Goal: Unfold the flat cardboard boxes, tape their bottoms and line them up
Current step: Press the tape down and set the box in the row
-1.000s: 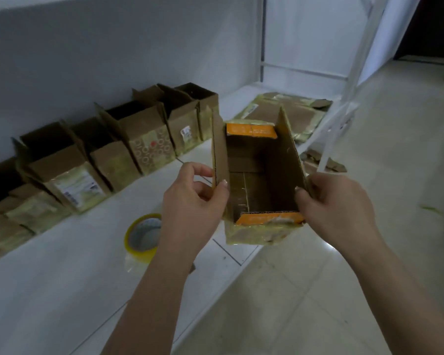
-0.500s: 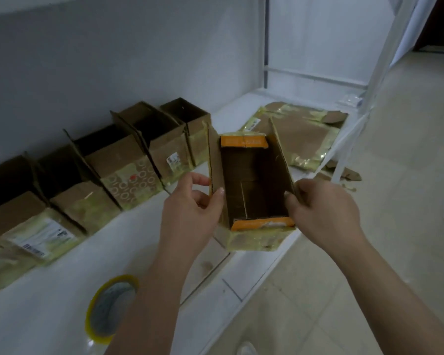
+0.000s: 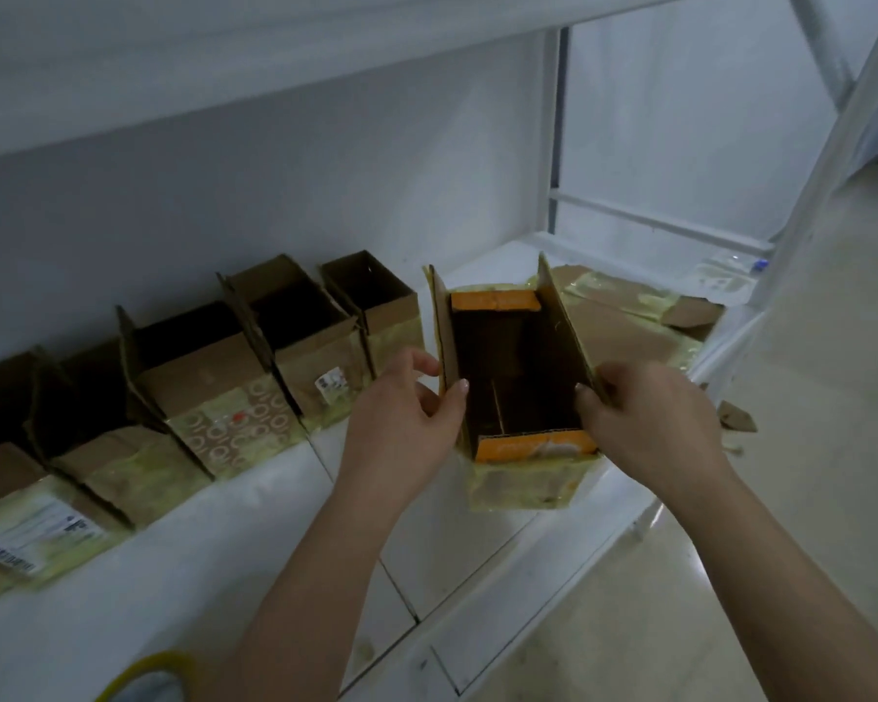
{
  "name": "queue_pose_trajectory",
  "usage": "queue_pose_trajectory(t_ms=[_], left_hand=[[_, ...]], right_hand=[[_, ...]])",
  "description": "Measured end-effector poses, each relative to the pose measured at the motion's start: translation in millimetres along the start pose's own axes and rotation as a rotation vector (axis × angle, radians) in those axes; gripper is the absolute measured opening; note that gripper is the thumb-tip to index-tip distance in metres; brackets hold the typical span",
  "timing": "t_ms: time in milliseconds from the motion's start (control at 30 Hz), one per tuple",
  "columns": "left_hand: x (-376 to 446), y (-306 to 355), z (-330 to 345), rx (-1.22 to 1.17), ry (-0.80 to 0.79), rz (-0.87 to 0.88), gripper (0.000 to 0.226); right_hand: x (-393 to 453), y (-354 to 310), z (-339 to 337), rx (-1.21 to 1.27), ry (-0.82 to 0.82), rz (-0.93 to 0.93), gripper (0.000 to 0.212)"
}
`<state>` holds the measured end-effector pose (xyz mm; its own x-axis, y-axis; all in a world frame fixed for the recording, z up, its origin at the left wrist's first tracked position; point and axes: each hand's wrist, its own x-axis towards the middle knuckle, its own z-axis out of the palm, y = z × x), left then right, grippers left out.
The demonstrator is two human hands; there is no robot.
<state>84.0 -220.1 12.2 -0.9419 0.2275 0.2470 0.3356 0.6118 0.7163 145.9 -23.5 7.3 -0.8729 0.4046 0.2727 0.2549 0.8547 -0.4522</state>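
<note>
An unfolded cardboard box (image 3: 523, 478) with orange end flaps and yellowish tape on its sides is held upright, open side up, above the white shelf (image 3: 199, 564). My left hand (image 3: 401, 423) pinches its left long flap, thumb inside. My right hand (image 3: 650, 423) grips the right long flap. The box sits just right of a row of several open boxes (image 3: 295, 347) lined up along the back wall. A stack of flat boxes (image 3: 629, 321) lies on the shelf behind the held box.
A yellow-rimmed tape roll (image 3: 148, 676) lies on the shelf at the bottom edge. An upper shelf overhangs the row. A white rack post (image 3: 832, 159) rises at the right. Cardboard scraps (image 3: 736, 418) lie on the tiled floor.
Both hands carried the box up and toward the right end of the row. The view swung left and upward, so the tape roll slid to the bottom edge.
</note>
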Motion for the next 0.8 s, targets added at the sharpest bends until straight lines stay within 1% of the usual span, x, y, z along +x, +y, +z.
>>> queue_pose_trajectory(t_ms=[100,200,300,333,400,433,467,500,567,600,633,733,800], left_hand=[[21,13,11,0.01,0.018,-0.009,0.02],[55,29,18,-0.024,-0.071,-0.011,0.024],[85,38,20,-0.057,-0.071,0.001,0.026],[93,40,19,-0.09,-0.083,0.001,0.028],[108,40,17,-0.233,-0.158,-0.046,0.035],[116,38,16,-0.297,-0.17,-0.088,0.039],[123,33,13,-0.304,-0.136,-0.116,0.042],[130,25,10,-0.218,-0.072,-0.115,0.042],[138,1,9,0.084,0.007,-0.086,0.038],[139,-11,9,0.213,-0.007,-0.076,0.038],[139,-23,11,0.341,-0.037,-0.085,0.043],[143,-48,19,0.771,-0.13,-0.117,0.062],[147,-54,22,0.94,-0.159,-0.117,0.065]], right_hand=[[28,10,-7,-0.012,0.031,-0.044,0.038],[60,21,-15,-0.033,0.096,-0.051,0.038],[91,31,-17,0.037,0.135,-0.047,0.037],[101,34,-18,0.074,0.133,-0.041,0.036],[123,42,-19,0.122,0.113,-0.011,0.032],[134,45,-21,0.137,0.105,0.007,0.03],[144,49,-21,0.15,0.099,0.022,0.029],[153,51,-21,0.161,0.094,0.038,0.028],[166,55,-15,0.185,0.082,0.063,0.029],[169,56,-10,0.201,0.081,0.071,0.03],[173,56,-5,0.211,0.077,0.073,0.031],[182,49,9,0.219,0.069,0.061,0.032],[189,41,17,0.234,0.07,0.056,0.032]])
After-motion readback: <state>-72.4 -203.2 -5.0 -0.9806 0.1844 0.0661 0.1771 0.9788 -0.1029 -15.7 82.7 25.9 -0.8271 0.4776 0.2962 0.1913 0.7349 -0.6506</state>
